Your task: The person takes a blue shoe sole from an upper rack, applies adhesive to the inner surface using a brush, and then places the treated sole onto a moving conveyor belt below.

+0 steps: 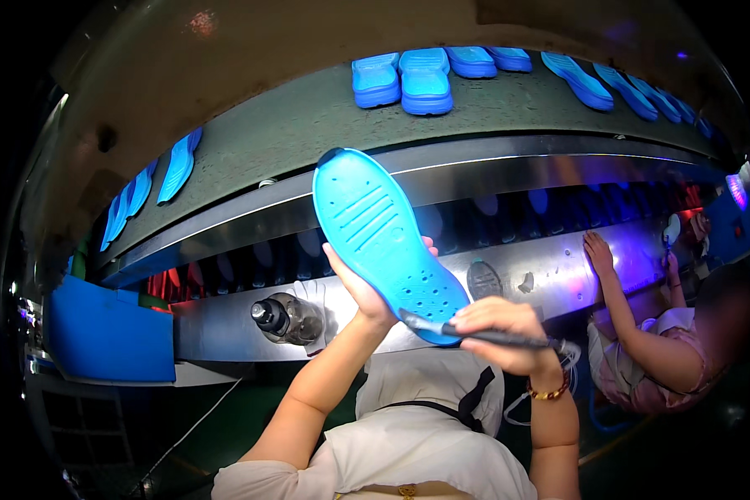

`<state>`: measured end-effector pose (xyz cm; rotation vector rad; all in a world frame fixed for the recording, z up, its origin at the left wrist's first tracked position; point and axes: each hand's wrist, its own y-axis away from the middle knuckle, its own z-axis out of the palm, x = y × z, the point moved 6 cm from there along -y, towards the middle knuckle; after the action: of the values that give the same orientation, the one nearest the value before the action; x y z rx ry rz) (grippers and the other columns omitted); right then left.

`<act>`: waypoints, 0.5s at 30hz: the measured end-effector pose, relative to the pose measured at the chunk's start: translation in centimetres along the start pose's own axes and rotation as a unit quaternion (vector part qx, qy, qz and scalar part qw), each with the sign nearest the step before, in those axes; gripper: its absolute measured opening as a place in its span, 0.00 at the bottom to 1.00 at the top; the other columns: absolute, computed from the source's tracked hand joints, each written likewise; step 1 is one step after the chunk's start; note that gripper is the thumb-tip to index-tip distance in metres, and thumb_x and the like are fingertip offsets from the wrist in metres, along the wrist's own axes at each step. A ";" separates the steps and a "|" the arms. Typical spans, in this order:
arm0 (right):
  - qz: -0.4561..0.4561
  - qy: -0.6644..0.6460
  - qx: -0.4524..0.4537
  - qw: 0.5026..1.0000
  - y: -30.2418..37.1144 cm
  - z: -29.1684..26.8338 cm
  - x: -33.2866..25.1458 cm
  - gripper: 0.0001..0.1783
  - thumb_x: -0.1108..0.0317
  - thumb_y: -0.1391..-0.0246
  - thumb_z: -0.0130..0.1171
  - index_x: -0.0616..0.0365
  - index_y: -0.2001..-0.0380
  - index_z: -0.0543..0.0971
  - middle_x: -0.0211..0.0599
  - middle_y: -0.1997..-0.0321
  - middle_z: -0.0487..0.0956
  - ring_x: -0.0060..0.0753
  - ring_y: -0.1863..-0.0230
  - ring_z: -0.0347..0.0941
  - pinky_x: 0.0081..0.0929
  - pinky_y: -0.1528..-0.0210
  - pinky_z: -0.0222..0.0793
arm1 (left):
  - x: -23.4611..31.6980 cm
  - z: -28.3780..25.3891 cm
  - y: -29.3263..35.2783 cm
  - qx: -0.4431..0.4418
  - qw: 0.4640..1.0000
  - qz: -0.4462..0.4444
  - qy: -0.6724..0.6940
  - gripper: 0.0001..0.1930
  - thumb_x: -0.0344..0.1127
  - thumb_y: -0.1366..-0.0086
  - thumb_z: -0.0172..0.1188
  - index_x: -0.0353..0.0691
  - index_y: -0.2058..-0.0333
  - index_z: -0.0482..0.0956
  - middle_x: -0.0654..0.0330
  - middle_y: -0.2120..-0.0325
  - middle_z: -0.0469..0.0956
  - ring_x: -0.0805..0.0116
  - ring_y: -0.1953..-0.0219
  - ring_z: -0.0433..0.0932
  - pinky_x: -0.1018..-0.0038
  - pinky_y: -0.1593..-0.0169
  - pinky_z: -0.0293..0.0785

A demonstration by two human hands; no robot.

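A bright blue shoe sole (375, 221) with holes and ridges is held tilted in front of me. My left hand (362, 287) grips its left edge, with fingertips showing past the far edge. In my right hand (504, 329) is a brush (508, 337) with a dark handle, its pale bristles against the sole's near end. A thin white tube or cord hangs by my right wrist; whether it joins the brush I cannot tell. The sole's far end carries a small black patch.
A dark bottle (285, 318) stands on the metal bench (217, 329), left of my left hand. A grey oval piece (483, 279) lies to the right. Beyond, more blue soles (426, 82) rest on a green belt (283, 112). A co-worker's hand (597, 252) touches the bench at right.
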<state>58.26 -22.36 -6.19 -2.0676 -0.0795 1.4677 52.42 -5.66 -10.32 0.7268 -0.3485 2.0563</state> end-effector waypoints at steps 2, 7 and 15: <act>0.011 0.008 -0.036 0.999 0.4 0.3 -0.9 0.11 0.79 0.65 0.64 0.63 0.72 0.79 0.43 0.68 0.79 0.37 0.61 0.76 0.29 0.56 0.69 | 0.6 -0.1 -0.1 -0.028 1.000 -0.003 0.004 0.53 0.78 0.52 0.15 0.34 0.50 0.62 0.42 0.65 0.73 0.51 0.64 0.75 0.59 0.59 0.72; 0.057 -0.050 0.058 0.995 1.0 -0.9 1.7 0.11 0.80 0.63 0.63 0.64 0.70 0.78 0.44 0.65 0.78 0.36 0.61 0.75 0.27 0.56 0.69 | 1.1 0.6 -0.6 -0.026 1.000 0.005 -0.009 0.53 0.78 0.52 0.15 0.34 0.49 0.62 0.42 0.65 0.73 0.51 0.64 0.75 0.59 0.59 0.72; 0.177 -0.288 0.129 0.932 2.2 -0.2 4.0 0.10 0.80 0.60 0.58 0.68 0.69 0.76 0.51 0.63 0.76 0.39 0.60 0.73 0.30 0.54 0.68 | 1.7 2.7 -0.3 -0.066 0.997 -0.034 0.015 0.50 0.75 0.48 0.24 0.32 0.45 0.55 0.42 0.54 0.67 0.50 0.56 0.72 0.57 0.52 0.69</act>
<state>59.32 -22.75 -10.59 -1.4358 0.2573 2.1408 52.93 -5.75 -7.16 0.6201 -0.4317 1.9576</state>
